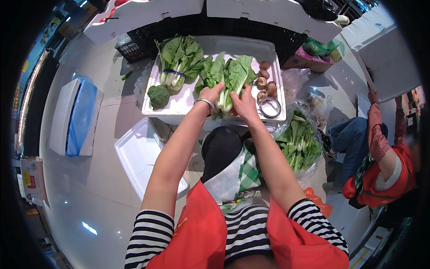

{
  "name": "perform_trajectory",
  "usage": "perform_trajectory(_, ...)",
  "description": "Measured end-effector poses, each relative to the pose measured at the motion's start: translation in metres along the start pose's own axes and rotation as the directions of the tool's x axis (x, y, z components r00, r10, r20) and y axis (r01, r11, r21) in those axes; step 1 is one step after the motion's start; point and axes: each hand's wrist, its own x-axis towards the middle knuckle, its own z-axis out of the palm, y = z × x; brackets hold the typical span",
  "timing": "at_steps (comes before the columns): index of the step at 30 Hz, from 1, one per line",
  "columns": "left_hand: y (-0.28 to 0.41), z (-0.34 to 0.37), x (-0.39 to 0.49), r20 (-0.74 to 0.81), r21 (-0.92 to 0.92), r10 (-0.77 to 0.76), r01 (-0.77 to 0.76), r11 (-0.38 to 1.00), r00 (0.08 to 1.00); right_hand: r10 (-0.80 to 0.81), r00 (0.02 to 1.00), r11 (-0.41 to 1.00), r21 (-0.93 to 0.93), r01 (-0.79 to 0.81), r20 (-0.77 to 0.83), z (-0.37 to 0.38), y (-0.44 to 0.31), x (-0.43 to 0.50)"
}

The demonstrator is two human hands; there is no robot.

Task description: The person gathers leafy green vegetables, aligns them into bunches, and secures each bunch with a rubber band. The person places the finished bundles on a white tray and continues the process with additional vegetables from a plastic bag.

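Observation:
Both my hands hold a loose bunch of leafy greens (239, 70) with pale stalks, over a white foam box lid (188, 106). My left hand (211, 94) grips the bunch from the left, and my right hand (245, 102) closes on the stalks from the right. On the lid's left side lies another bunch of greens (183, 55), bound with purple tape (174, 72). A broccoli head (158, 97) sits in front of it. Several brown mushrooms (262, 82) line the right side, and a roll of tape (269, 107) lies at the near right corner.
A plastic bag of greens (299, 144) stands to my right. Beyond it a person in a red vest (399, 168) handles a white foam box (386, 67). A white foam lid (137, 154) lies on the floor at left, near a foam box with blue plastic (80, 117). Black crates (218, 30) stand behind.

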Motion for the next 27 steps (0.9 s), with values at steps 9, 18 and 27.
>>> perform_trajectory(9,0.003,-0.012,0.000,0.013,0.246,0.254,-0.250,0.937,0.967,-0.416,0.894,0.858,-0.396,0.326,-0.165,-0.003,-0.006,0.003)
perform_trajectory(18,0.020,-0.023,0.000,0.065,0.382,0.345,-0.343,0.858,0.936,-0.354,0.935,0.843,-0.427,0.328,0.019,-0.008,-0.007,0.014)
perform_trajectory(27,0.009,-0.027,-0.004,0.146,-0.067,0.095,-0.086,0.994,0.985,-0.411,0.895,0.789,-0.424,0.445,0.176,-0.011,-0.021,-0.011)
